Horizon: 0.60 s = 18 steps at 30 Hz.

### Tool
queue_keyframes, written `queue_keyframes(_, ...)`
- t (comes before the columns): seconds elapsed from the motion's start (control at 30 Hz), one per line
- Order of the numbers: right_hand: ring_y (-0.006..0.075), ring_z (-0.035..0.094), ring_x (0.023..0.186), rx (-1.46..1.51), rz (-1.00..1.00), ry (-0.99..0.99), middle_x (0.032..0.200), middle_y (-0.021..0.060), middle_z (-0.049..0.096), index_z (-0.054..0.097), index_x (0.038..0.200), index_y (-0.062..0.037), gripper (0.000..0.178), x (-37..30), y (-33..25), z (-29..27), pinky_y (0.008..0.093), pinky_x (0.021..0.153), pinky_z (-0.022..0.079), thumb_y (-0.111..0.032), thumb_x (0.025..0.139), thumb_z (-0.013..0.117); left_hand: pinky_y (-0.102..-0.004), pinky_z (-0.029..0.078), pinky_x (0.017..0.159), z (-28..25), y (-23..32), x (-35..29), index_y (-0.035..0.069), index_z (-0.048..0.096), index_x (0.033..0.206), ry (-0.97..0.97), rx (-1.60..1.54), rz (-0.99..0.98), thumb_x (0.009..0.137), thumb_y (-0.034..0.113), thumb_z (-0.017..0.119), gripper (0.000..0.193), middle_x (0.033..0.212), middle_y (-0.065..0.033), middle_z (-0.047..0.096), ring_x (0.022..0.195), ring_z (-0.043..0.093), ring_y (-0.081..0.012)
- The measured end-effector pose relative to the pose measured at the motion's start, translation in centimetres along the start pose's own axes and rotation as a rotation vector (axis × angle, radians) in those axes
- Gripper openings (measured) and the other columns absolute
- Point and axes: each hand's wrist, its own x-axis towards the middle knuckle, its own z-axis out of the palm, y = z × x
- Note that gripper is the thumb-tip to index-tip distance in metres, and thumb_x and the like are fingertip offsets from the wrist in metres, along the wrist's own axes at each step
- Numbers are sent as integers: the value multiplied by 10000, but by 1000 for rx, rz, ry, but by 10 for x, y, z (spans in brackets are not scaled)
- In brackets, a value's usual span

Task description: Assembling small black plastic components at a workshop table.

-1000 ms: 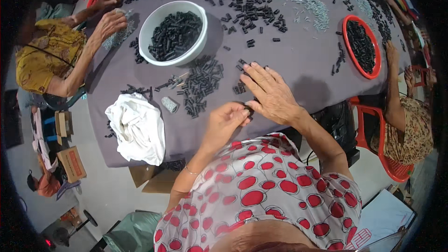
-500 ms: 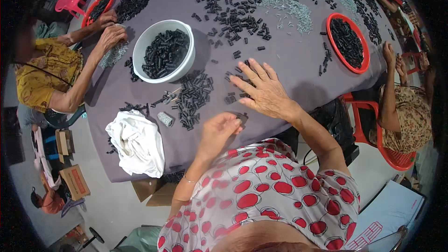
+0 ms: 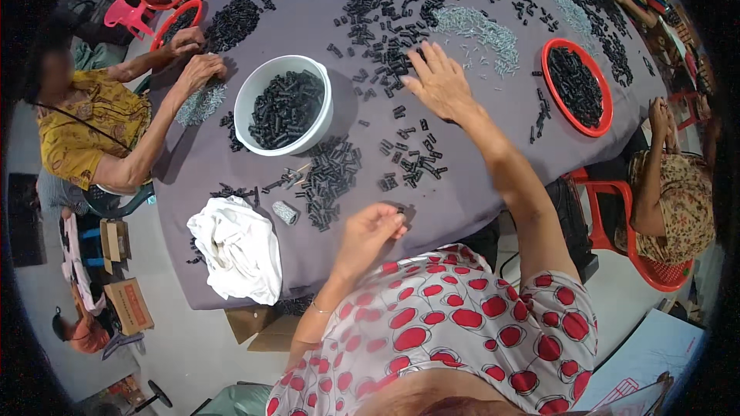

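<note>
My left hand (image 3: 370, 236) is closed near the table's front edge, thumb and fingers pinched together. A small black plastic piece shows at its fingertips, mostly hidden. Farther out, my right hand (image 3: 442, 86) lies palm down with fingers stretched apart, at the edge of a wide spread of short black cylindrical pieces (image 3: 388, 46). Between my hands lies a loose group of similar black pieces (image 3: 416, 166). A denser heap of them (image 3: 331, 181) is left of that group, beside a white bowl (image 3: 329, 112) filled with more.
Pale screw-like pieces (image 3: 482, 35) lie beyond my right hand. A red basin (image 3: 607, 108) of black pieces stands at the right. A white cloth (image 3: 235, 250) and a small grey cylinder (image 3: 284, 213) lie at front left. Co-workers sit at both sides; one person's hand (image 3: 202, 71) works at the left.
My right hand has moved away from me, from the loose group near the front to the larger spread of black pieces. My left hand stays pinched near the table edge. The view has shifted slightly.
</note>
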Motion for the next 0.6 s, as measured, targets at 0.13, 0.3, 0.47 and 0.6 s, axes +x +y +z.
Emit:
queue_keyframes(0.13, 352, 296, 1322, 6, -42, -59, 1402, 192, 356, 433, 1329, -120, 544, -12, -22, -5, 475, 1040, 291, -435, 888, 477, -215, 470, 673, 2, 4, -3, -6, 591, 938, 22, -44, -24, 896, 43, 580, 65, 816, -46, 620, 727, 579, -89)
queue_keyframes(0.3, 364, 238, 1349, 62, -93, -158, 1447, 201, 282, 419, 1348, -136, 556, -44, -43, -28, 550, 1056, 214, -433, 884, 489, -214, 472, 665, 0, 4, 0, -1, 593, 943, 6, 5, -32, 892, 45, 589, 69, 818, -42, 622, 724, 581, -89)
queue_keyframes(0.47, 352, 202, 1370, 124, -136, -296, 1480, 173, 223, 400, 1363, -181, 531, -62, -36, -47, 533, 1079, 186, -439, 903, 464, -259, 512, 687, -4, -4, 0, -21, 596, 951, 31, 80, 17, 881, 119, 623, 159, 857, -80, 643, 747, 620, -138)
queue_keyframes(0.6, 342, 258, 1351, -12, -106, -48, 1444, 190, 299, 443, 1325, -124, 529, -40, 4, -45, 506, 1060, 238, -430, 895, 474, -246, 512, 686, -2, -4, -2, -10, 600, 962, 52, 76, 12, 875, 89, 625, 134, 845, -68, 649, 747, 620, -121)
